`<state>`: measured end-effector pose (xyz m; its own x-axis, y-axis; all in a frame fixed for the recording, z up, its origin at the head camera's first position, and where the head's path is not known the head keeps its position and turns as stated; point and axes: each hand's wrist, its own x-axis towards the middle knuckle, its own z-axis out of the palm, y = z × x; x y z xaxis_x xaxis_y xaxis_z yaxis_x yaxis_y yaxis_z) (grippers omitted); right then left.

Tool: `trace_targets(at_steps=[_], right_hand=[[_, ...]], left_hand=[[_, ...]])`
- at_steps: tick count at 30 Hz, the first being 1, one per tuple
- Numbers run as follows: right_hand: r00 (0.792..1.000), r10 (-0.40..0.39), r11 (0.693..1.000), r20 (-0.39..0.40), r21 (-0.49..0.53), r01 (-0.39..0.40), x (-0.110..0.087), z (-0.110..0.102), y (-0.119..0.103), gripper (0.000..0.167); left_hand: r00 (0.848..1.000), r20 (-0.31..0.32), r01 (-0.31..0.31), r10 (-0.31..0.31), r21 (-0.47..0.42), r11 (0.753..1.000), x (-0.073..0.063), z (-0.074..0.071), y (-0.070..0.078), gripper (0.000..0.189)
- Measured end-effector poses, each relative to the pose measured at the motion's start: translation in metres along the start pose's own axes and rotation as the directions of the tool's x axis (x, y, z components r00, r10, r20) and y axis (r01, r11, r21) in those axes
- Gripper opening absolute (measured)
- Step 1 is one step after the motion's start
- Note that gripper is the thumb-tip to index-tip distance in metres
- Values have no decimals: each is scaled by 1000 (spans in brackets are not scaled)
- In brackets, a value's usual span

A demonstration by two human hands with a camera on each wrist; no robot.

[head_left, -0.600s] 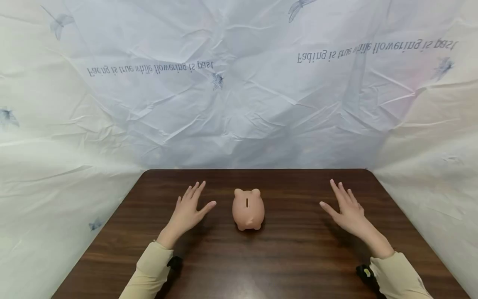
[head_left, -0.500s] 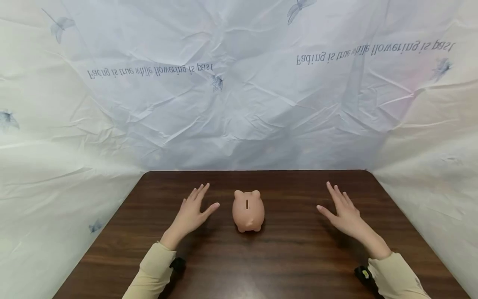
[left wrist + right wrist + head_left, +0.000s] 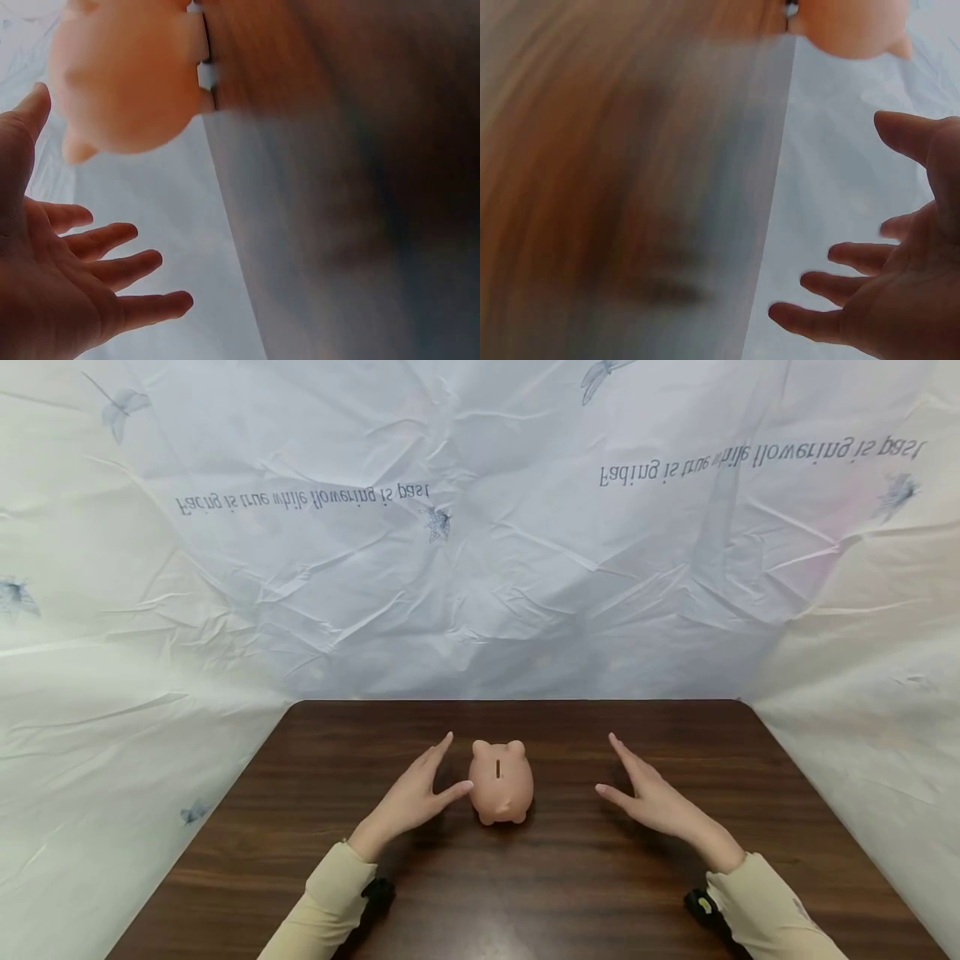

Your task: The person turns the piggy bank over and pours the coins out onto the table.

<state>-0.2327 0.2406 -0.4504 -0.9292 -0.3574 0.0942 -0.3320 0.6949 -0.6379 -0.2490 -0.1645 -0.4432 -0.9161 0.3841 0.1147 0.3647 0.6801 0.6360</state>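
Evidently, the pink piggy bank (image 3: 500,793) stands upright on the table (image 3: 480,881) between two hands that hold nothing: the left hand (image 3: 411,799), thumb spread from fingers, is just beside its left flank, contact unclear, and the right hand (image 3: 663,806), likewise spread, is apart from its right flank. Probably hollow, stiff and fairly light, it may slip on its smooth curves or crack if dropped, so both palms against its widest flanks, below the slot (image 3: 498,769), should suit best.

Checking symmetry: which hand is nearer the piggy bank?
The left hand: its thumb tip just overlaps the piggy bank in the head view; the right hand leaves a clear gap.
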Motion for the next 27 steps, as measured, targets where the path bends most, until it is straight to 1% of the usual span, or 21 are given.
trace_targets(at_steps=[6,11,15,19,22,25,27], right_hand=[[996,23,998,84,49,-27,12,12,-18,92],[990,14,997,137,71,-24,20,22,-28,93],[985,-24,995,168,103,7,26,30,-38,95],[980,-96,989,176,124,74,32,43,-47,95],[969,-156,981,189,141,130,34,52,-56,94],[962,-199,972,187,166,169,35,59,-64,95],[963,-208,968,170,175,179,35,61,-68,97]], left_hand=[[999,32,-30,31,-14,999,2,9,6,95],[998,49,-48,48,-4,999,5,14,11,97],[995,79,-66,67,-18,998,6,16,13,98],[988,134,-68,74,-55,996,5,17,12,100],[982,175,-63,75,-75,995,5,19,10,105],[977,192,-74,89,-86,994,6,21,9,108],[976,191,-86,103,-97,992,6,21,9,109]])
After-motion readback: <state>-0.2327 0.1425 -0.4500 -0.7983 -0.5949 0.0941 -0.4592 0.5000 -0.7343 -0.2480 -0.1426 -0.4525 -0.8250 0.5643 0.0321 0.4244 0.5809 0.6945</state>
